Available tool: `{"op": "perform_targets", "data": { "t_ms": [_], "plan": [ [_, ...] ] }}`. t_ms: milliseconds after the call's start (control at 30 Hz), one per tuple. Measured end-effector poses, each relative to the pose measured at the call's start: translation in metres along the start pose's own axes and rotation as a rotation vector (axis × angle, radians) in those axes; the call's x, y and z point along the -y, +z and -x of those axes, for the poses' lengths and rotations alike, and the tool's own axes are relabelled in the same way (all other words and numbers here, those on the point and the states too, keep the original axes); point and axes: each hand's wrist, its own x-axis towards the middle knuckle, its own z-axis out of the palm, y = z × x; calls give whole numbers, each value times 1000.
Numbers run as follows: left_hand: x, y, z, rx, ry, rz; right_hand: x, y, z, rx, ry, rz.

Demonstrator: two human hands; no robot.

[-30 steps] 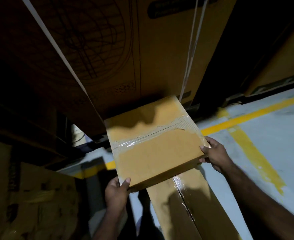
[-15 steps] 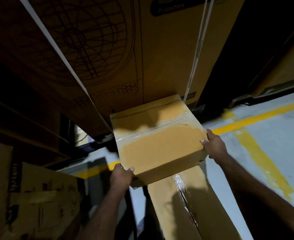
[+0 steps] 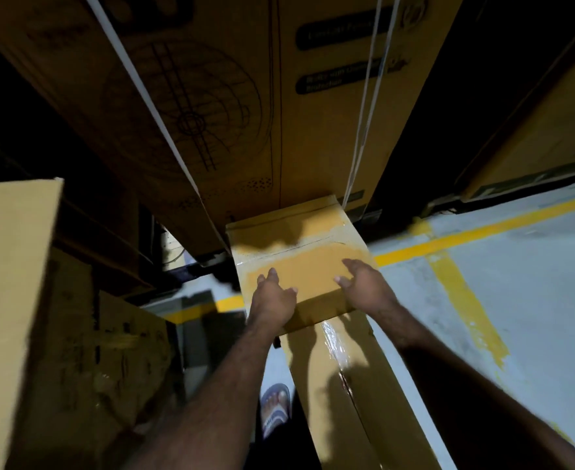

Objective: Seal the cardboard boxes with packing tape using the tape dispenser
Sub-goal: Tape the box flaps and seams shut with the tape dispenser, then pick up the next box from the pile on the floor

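Note:
A small brown cardboard box [image 3: 313,269] with clear tape across its top seam lies on the far end of a long taped box [image 3: 357,395]. It butts against a tall fan carton [image 3: 245,106]. My left hand [image 3: 274,300] rests flat on the box's near left part, fingers spread. On the near right part lies my right hand [image 3: 364,286], fingers straight on the top face. No tape dispenser is in view.
Stacked worn cartons [image 3: 76,351] stand at the left. Grey floor with yellow lines [image 3: 465,300] spreads to the right, with another carton [image 3: 550,137] at the far right. My sandalled foot [image 3: 275,408] stands beside the long box.
The small box has moved away from me up to the fan carton. Both hands left its side edges and now lie on its top face.

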Motion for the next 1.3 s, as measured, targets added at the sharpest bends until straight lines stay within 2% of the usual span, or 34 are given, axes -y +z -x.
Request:
{"op": "perform_targets", "data": {
  "t_ms": [133, 300, 467, 600, 700, 900, 1133, 1300],
  "plan": [
    [-33, -47, 90, -23, 38, 114, 60, -57, 77, 26, -119, 44],
    [-42, -113, 202, -186, 108, 266, 139, -128, 172, -36, -293, -11],
    [-18, -175, 301, -307, 206, 395, 210, -158, 260, -43, -420, -181],
    [33, -225, 374, -415, 250, 551, 263, -154, 327, -39, -513, -372],
    [96, -252, 424, -538, 215, 626, 308, -131, 373, 22, -608, -427],
    [225, -287, 510, -787, 28, 708, 409, -54, 459, 205, -826, -394],
    [392, -304, 597, -1036, -249, 837, 513, 85, 573, 528, -987, -247],
    [508, -311, 652, -1145, -383, 891, 567, 191, 648, 674, -1060, -125]
  ]
}}
